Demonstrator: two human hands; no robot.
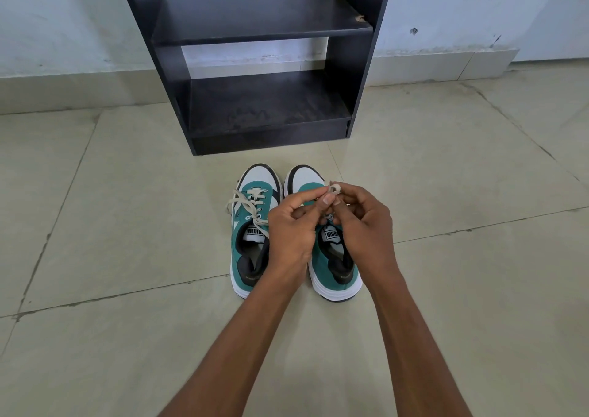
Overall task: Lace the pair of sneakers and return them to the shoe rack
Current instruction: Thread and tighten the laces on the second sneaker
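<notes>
Two bare arms reach out from the bottom of the view, over a pale tiled floor point(95, 209). The left hand point(293, 225) and the right hand point(366, 219) meet just above the right sneaker point(334, 273). The fingers of both hands are pinched together on a cream lace point(334, 189), and a little bit of it pokes up between the thumbs. How far this shoe is laced is hard to tell, because the hands cover its front. The left sneaker point(251, 257) sits just beside it, with its sole flat on the floor and its toe pointing away. Its lace point(245, 204) crosses through the holes, and the loose ends flop out to the side. The laces look thin, soft and floppy, so they probably bend any way and can slip out of a loose pinch. The best place to hold one is likely near its stiff tip, so it can be poked through a hole. The shoes look light, with soft green sides and firm white soles. Each one could probably be picked up by the heel or by the open top. A little farther away stands the dark shoe rack point(264, 113), against the wall point(63, 18). Its bottom shelf is bare and faces the shoes. Nothing lies on the floor between the shoes and the rack, so the way looks clear.
</notes>
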